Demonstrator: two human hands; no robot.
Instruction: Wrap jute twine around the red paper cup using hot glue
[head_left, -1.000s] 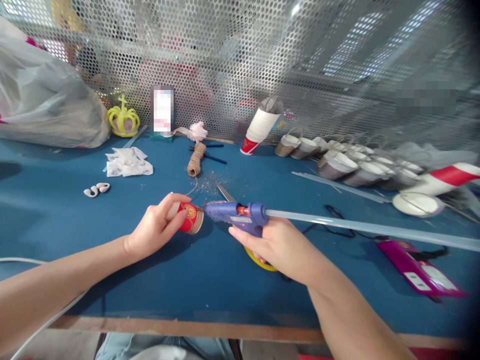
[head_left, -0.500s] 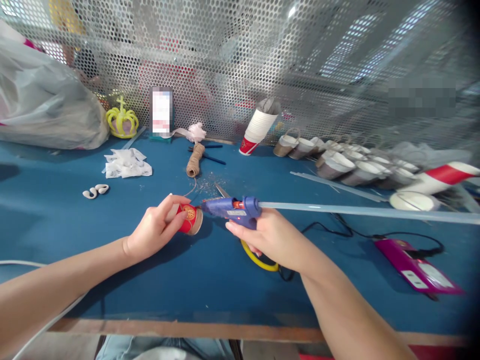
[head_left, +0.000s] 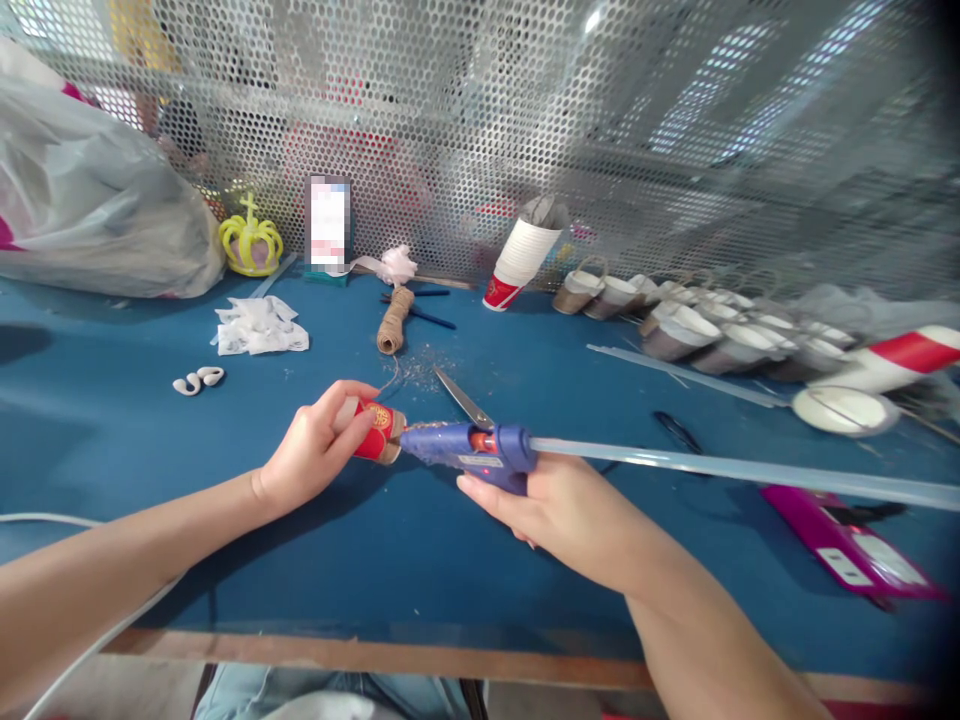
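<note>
My left hand (head_left: 319,440) is closed around a small red paper cup (head_left: 381,420) with a gold emblem, lying on its side; brown twine wraps its end. From the cup a strand runs back to a roll of twine (head_left: 394,322). Wrapped round the handle of a blue hot glue gun (head_left: 469,445) is my right hand (head_left: 570,505). The nozzle is at the cup's twined end; whether it touches, I cannot tell. A long clear glue stick (head_left: 712,465) sticks out of the gun's back. Behind the gun lie scissors (head_left: 461,395), their handles hidden.
Stacked paper cups (head_left: 525,250) lean against the perforated metal screen (head_left: 450,120). Several small twine-wrapped cups (head_left: 679,330) stand at right, near a purple power strip (head_left: 847,545). At left are a plastic bag (head_left: 97,200), a yellow crown-shaped piece (head_left: 251,240) and white ribbon (head_left: 259,325).
My right hand has brought the glue gun slightly down and right, still pointing at the cup. The scissors' blades show more now. The cup has turned slightly in my left hand.
</note>
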